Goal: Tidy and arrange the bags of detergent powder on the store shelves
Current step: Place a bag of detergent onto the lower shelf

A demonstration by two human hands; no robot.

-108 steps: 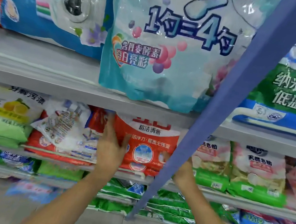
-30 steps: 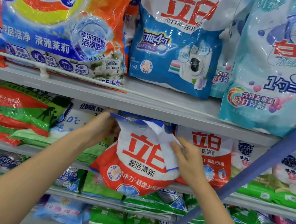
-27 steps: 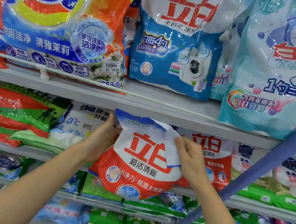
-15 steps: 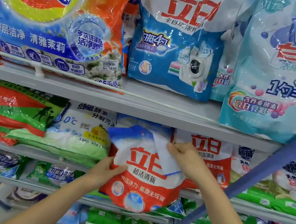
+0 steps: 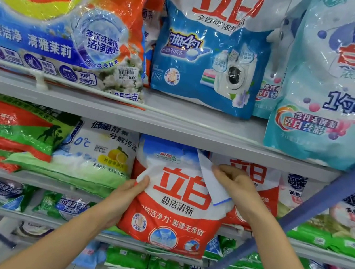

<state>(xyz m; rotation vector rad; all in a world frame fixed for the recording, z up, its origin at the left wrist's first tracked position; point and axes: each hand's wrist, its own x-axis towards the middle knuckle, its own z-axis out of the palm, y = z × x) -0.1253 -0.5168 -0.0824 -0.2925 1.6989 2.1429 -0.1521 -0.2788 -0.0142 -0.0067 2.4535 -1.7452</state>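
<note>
A red-and-white detergent bag [image 5: 174, 206] with a blue top stands upright at the front of the middle shelf [image 5: 32, 177], its bottom hanging over the shelf edge. My left hand [image 5: 123, 198] grips its left side, thumb on the front. My right hand [image 5: 236, 190] pinches the bag's folded-down white top right corner. A second bag of the same kind [image 5: 264, 183] stands just behind and to the right, partly hidden by my right hand.
A white-and-green lemon bag [image 5: 96, 156] and a stack of red-green bags [image 5: 5, 128] lie left. Large orange [image 5: 58, 13], blue [image 5: 208, 53] and pale blue [image 5: 341, 90] bags stand on the upper shelf. A blue slanted bar [image 5: 313, 207] crosses at the right. Green bags fill the lower shelves.
The red-and-white bag has been lifted and set more upright in its slot. My left hand slid from the bag's lower left up to its left side; my right hand keeps the top corner.
</note>
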